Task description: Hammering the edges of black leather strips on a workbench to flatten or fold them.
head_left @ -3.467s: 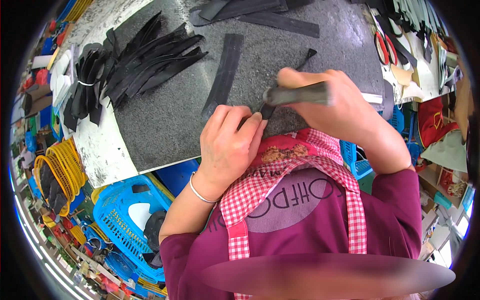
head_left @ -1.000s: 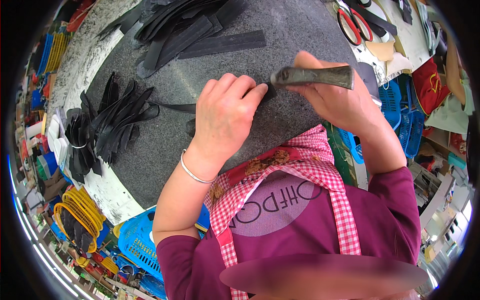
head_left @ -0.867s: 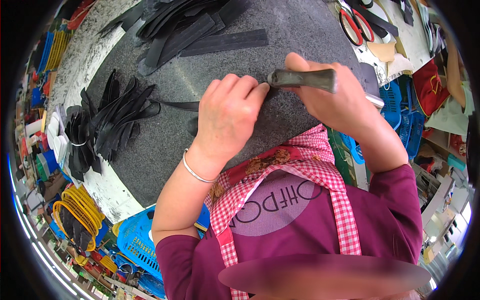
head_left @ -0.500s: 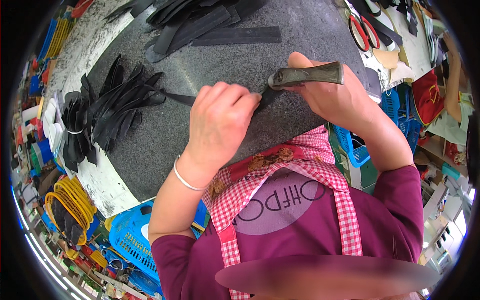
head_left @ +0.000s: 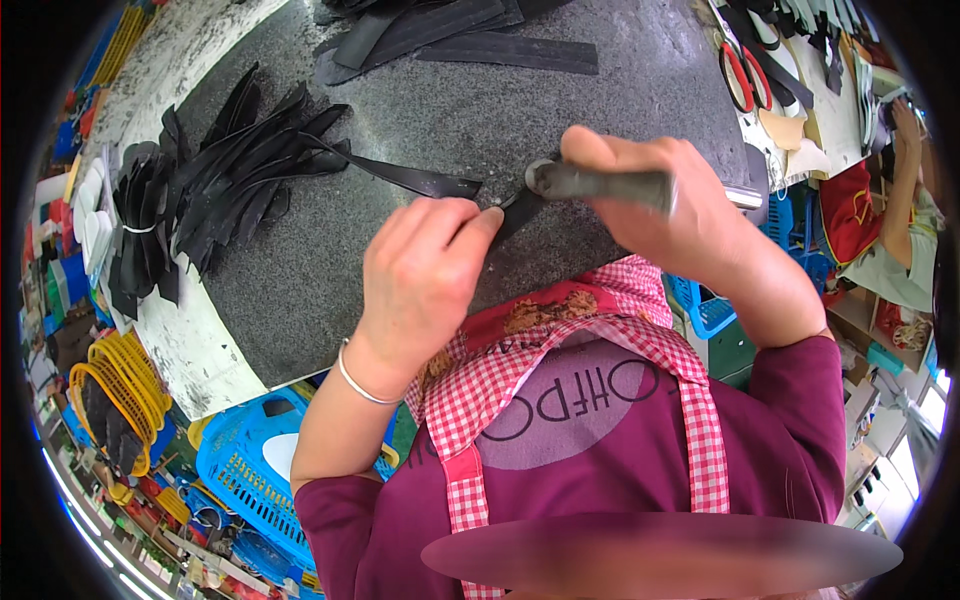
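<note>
My left hand (head_left: 420, 275), a bangle on its wrist, is closed at the near middle of the dark stone slab (head_left: 300, 315). Its thumb and fingertips pinch a short black strip (head_left: 520, 220), leather-like and folded or bent at the edge. Just right of those fingertips, my right hand (head_left: 660, 200) is wrapped round a hammer (head_left: 600, 185). The hammer's round end is low over the strip; its handle is hidden by the hand. Beyond my left knuckles, a longer black strip (head_left: 425, 180) trails out from a heap of black strips (head_left: 260, 170), its end lying loose.
Flat black strips (head_left: 510, 52) lie at the far side of the slab. Red-handled scissors (head_left: 745, 80) rest at the far right. A tied bundle of black pieces (head_left: 140, 230) sits at the left. Blue baskets (head_left: 255, 470) stand below the table edge. Another person's arm (head_left: 905, 200) shows at right.
The strip from the heap ran up to my left hand before; its end now lies free beyond the knuckles. The hammer's round end has moved slightly left and down. The whole view has shifted a little.
</note>
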A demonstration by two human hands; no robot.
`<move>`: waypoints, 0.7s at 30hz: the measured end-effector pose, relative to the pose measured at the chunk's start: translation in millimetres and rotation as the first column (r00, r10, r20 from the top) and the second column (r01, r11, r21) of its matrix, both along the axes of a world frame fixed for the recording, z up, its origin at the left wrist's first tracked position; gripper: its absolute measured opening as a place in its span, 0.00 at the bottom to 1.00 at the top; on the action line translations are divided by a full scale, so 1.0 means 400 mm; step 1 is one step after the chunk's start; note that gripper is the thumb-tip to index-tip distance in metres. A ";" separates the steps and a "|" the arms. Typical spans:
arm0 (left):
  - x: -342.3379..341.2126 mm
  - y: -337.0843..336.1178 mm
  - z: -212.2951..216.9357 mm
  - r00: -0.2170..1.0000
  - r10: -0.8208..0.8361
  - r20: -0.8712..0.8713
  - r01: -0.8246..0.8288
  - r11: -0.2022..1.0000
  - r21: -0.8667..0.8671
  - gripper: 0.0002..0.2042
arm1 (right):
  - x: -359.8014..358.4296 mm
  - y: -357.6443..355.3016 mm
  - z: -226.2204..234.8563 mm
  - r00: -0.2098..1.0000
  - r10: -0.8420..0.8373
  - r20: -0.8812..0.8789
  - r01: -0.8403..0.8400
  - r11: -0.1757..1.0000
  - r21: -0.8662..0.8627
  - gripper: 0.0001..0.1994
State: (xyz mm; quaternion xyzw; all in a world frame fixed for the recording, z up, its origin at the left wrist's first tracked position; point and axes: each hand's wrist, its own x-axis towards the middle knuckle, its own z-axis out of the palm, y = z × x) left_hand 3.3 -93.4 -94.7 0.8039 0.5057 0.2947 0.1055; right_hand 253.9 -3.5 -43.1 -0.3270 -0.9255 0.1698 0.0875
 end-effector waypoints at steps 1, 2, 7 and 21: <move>0.004 -0.008 -0.004 1.000 0.016 -0.022 -0.015 0.999 0.047 0.11 | -0.023 -0.011 0.004 0.997 0.043 -0.069 -0.042 0.999 0.020 0.09; 0.004 -0.015 -0.007 0.998 0.034 -0.043 -0.030 0.995 0.093 0.11 | -0.038 -0.022 0.006 0.987 0.088 -0.138 -0.083 0.996 0.041 0.10; -0.027 -0.047 0.001 0.999 0.049 0.020 -0.049 0.998 0.027 0.09 | -0.064 -0.026 0.010 0.992 0.104 -0.066 -0.098 0.991 0.094 0.11; -0.065 -0.128 -0.014 0.989 0.140 0.038 -0.141 0.990 0.018 0.10 | -0.144 -0.052 -0.003 0.968 0.247 -0.035 -0.242 0.965 0.099 0.14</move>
